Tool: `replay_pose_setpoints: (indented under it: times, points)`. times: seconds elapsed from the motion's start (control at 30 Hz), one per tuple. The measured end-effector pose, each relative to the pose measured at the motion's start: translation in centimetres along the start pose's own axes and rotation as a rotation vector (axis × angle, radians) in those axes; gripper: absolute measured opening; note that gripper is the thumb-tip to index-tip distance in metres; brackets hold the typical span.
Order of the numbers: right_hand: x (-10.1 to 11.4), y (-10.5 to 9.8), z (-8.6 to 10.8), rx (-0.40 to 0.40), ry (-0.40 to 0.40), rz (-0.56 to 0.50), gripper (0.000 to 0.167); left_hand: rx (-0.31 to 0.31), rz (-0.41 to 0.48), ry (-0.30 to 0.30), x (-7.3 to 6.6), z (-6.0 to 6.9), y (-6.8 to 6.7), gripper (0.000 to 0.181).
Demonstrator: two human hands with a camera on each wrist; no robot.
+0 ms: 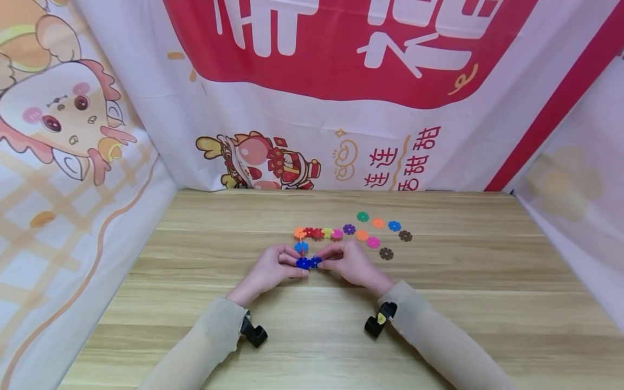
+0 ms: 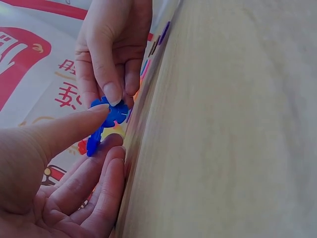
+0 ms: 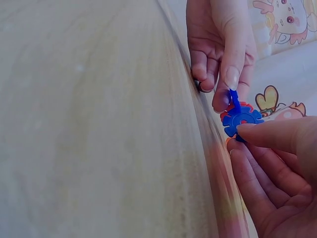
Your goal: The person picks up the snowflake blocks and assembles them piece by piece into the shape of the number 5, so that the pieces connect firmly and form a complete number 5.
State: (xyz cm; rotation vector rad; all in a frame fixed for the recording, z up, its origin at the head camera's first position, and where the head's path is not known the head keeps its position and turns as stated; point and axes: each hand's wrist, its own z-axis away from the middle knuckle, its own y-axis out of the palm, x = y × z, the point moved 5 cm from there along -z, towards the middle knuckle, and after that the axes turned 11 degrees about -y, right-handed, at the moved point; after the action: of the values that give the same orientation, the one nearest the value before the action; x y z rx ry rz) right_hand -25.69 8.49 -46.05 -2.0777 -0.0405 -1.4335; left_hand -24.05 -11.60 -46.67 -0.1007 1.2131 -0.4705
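My left hand (image 1: 270, 269) pinches a dark blue notched plastic disc (image 1: 303, 264) between thumb and fingers. From the other side, my right hand (image 1: 353, 264) pinches a second dark blue notched disc (image 3: 242, 121). The two discs meet at an angle, edge to edge; how deep their slots interlock I cannot tell. Beyond the hands, a lighter blue disc (image 1: 301, 246) leads up to an orange disc (image 1: 299, 233). From there a row of red, yellow-green and pink discs (image 1: 337, 234) runs to the right. Fingers partly hide the dark blue pieces in the wrist views.
To the right of the row lie several loose discs, among them a purple one (image 1: 349, 229), a green one (image 1: 363, 216) and a brown one (image 1: 386, 253). The wooden table (image 1: 322, 336) meets a printed cloth (image 1: 292, 108) at its back edge.
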Motion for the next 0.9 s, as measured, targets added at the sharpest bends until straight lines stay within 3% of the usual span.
replay_pose_setpoints:
  times: [0.27,0.73,0.9]
  points:
    - [0.08,0.1,-0.22,-0.015,0.009,-0.019,0.014,-0.02,-0.021,-0.01,0.19,-0.06,-0.09,0.037]
    - [-0.29,0.33,-0.46,-0.027,0.021,-0.068,0.012,0.006,0.007,-0.03,0.35,-0.22,-0.11,0.036]
    - [-0.56,-0.06,-0.28,0.003,0.042,-0.129,0.021,0.0,-0.002,-0.029,0.27,-0.13,0.02,0.036]
